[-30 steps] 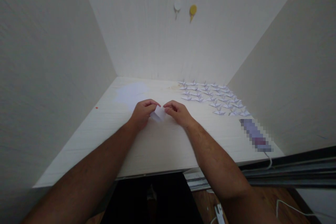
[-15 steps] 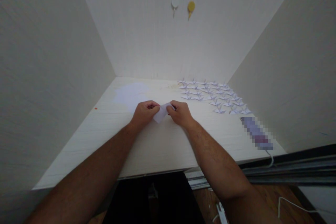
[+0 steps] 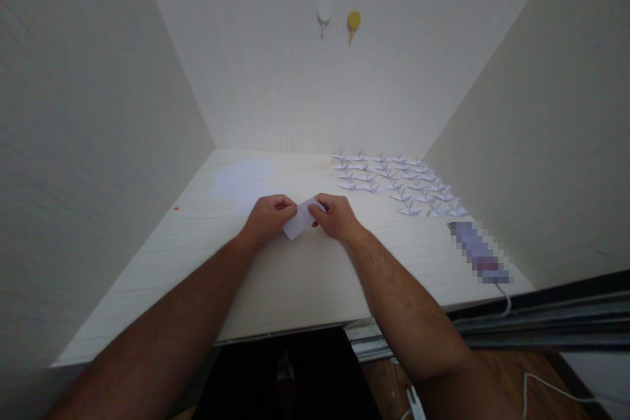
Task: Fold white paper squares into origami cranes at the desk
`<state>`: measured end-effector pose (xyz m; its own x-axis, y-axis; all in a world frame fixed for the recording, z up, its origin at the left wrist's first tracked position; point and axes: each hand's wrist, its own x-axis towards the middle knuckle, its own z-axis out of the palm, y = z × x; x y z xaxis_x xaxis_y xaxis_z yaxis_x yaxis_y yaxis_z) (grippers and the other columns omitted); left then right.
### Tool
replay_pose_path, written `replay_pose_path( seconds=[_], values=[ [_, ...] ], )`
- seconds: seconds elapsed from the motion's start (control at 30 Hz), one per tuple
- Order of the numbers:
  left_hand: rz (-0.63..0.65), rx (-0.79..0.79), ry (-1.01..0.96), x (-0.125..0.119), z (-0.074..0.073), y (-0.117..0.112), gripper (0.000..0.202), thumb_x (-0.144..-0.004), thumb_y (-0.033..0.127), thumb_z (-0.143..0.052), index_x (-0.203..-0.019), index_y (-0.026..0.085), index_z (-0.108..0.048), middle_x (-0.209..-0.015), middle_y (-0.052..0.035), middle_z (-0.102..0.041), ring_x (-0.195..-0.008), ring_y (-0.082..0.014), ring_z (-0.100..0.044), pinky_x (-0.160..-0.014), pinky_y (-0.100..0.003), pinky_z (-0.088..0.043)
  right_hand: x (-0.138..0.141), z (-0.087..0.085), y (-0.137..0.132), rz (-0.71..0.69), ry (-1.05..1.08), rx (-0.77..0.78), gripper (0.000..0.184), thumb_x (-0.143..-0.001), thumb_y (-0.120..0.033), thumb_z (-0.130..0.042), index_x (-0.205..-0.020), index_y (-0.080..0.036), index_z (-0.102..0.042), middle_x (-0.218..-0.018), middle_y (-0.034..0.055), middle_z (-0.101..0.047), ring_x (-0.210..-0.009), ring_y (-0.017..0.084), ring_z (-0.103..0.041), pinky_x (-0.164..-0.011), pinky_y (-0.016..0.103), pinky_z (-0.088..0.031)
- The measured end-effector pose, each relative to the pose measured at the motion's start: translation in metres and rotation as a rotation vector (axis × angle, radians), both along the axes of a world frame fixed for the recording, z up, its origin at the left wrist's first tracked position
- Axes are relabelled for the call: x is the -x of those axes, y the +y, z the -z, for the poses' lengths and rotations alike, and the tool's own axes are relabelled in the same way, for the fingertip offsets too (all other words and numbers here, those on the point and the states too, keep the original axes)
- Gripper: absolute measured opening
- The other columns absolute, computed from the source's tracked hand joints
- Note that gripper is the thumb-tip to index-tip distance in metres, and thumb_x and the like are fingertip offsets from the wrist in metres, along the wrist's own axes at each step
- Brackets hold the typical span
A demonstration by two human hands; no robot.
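Between my two hands, above the middle of the white table, is a small folded piece of white paper (image 3: 298,220), held tilted. My left hand (image 3: 270,216) pinches its left edge between thumb and fingers. On the other side my right hand (image 3: 333,215) grips the upper right part, its thumb lying on the paper's face and its fingers behind. Beyond my left hand lie loose white paper sheets (image 3: 241,180). Several white folded paper cranes (image 3: 388,174) stand in rows at the back right.
The table (image 3: 305,289) is walled in on three sides. A blurred-out phone-like object (image 3: 477,252) with a white cable (image 3: 506,302) lies near the right edge. A white hook (image 3: 323,12) and a yellow hook (image 3: 354,20) are on the back wall. A small orange speck (image 3: 176,209) is at left.
The paper has turned slightly and shows more of its face, with my right thumb shifted further onto it. The camera view has tipped a little; the cranes and sheets stay in place.
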<state>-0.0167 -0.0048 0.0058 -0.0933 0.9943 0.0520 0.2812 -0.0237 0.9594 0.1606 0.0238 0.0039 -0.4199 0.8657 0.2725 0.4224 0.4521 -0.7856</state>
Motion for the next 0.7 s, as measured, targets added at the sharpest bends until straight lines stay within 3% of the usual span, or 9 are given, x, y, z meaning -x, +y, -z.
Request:
replay_pose_path(
  seconds=[0.27, 0.47, 0.7],
  values=[
    [-0.043, 0.033, -0.092, 0.002, 0.006, 0.005, 0.012, -0.061, 0.028, -0.064, -0.06, 0.016, -0.062, -0.052, 0.001, -0.057, -0.047, -0.0118, -0.049, -0.044, -0.022, -0.033, 0.004, 0.014, 0.002, -0.072, 0.227, 0.036, 0.022, -0.082, -0.024, -0.057, -0.096, -0.022, -0.073, -0.07, 0.0003, -0.069, -0.06, 0.012, -0.063, -0.058, 0.024, -0.05],
    [-0.034, 0.129, -0.294, 0.001, 0.001, 0.002, 0.014, -0.057, 0.028, -0.066, -0.06, 0.015, -0.061, -0.051, 0.0011, -0.056, -0.045, -0.0108, -0.047, -0.043, -0.023, -0.033, 0.006, 0.012, -0.002, -0.119, 0.34, 0.075, 0.02, -0.074, -0.016, -0.058, -0.084, -0.02, -0.075, -0.07, 0.0013, -0.07, -0.063, 0.012, -0.063, -0.061, 0.024, -0.051],
    [-0.019, 0.155, -0.354, 0.001, -0.003, 0.001, 0.015, -0.057, 0.028, -0.068, -0.06, 0.016, -0.06, -0.048, 0.0029, -0.052, -0.042, -0.0092, -0.044, -0.042, -0.022, -0.031, 0.006, 0.007, -0.003, -0.122, 0.338, 0.104, 0.02, -0.07, -0.014, -0.058, -0.08, -0.019, -0.075, -0.071, 0.0015, -0.07, -0.064, 0.012, -0.063, -0.063, 0.025, -0.051]
  ],
)
